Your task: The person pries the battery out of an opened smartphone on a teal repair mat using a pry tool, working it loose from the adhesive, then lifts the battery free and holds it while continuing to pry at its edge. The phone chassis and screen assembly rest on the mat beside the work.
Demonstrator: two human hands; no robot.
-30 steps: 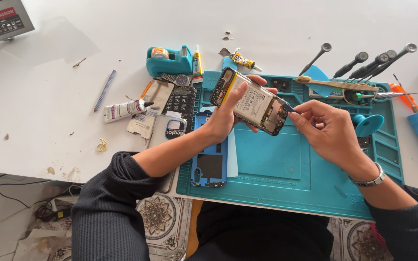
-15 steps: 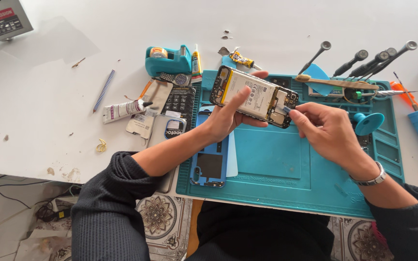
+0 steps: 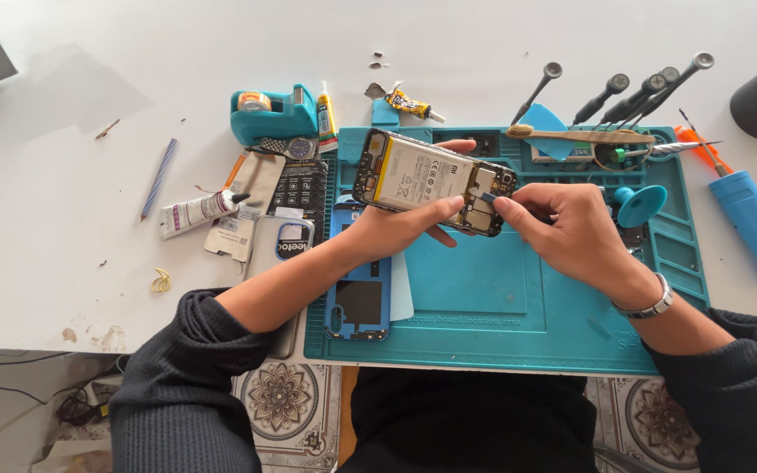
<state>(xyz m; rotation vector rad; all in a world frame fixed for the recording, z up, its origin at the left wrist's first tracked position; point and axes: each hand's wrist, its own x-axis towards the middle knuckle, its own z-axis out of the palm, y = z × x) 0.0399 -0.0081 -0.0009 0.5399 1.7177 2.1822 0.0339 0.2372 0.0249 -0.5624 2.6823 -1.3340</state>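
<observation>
**Opened phone held over the repair mat**

While the opened phone (image 3: 431,182) is hovering above the far half of the teal repair mat (image 3: 501,307), its back is off, showing the battery and circuit board. The left hand (image 3: 396,229) is gripping it from beneath, thumb lying across the near edge and fingers curling around the far side. The right hand (image 3: 571,229) is meeting the phone's right end, its thumb and forefinger pressed together, pinching a small part at the board; what that part is cannot be told. A watch (image 3: 646,305) is sitting on the right wrist. Below the left forearm, a blue phone frame (image 3: 359,302) is lying on the mat's left edge. A blue suction cup (image 3: 637,206) is standing just right of the right hand. Farther out, a teal tape dispenser (image 3: 273,112) and a glue tube (image 3: 194,213) are resting on the white table (image 3: 63,193).
</observation>
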